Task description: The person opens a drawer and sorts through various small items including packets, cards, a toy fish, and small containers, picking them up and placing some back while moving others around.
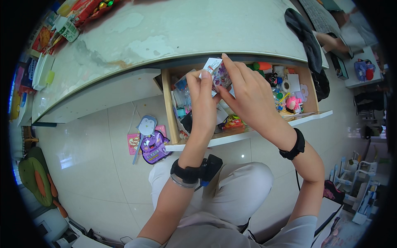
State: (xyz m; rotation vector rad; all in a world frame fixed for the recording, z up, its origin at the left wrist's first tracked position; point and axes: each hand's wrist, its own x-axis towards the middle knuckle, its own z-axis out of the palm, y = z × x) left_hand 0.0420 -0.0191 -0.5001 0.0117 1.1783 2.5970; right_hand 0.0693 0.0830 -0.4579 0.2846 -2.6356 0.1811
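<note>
Both hands are raised over an open wooden drawer [169, 108] full of small items. Between them is a small clear pack with purple and pink pieces [221, 77] and a white printed card [212, 65]. My left hand [202, 96] pinches the card with thumb and fingers. My right hand [245, 90] grips the pack from the other side, its index fingertip at the top edge. Around them in the drawer lie a pink toy figure [292, 102], a roll of tape [286, 85], an orange-capped item [263, 66] and colourful wrappers [233, 122].
A marble-patterned desktop [186, 28] spans above the drawer, with a white bottle [66, 29] and snack bags at left. A dark cloth [305, 37] hangs over its right edge. On the floor lie a purple pouch [153, 148] and penguin-shaped item [147, 125]. Another person's arm [332, 42] shows upper right.
</note>
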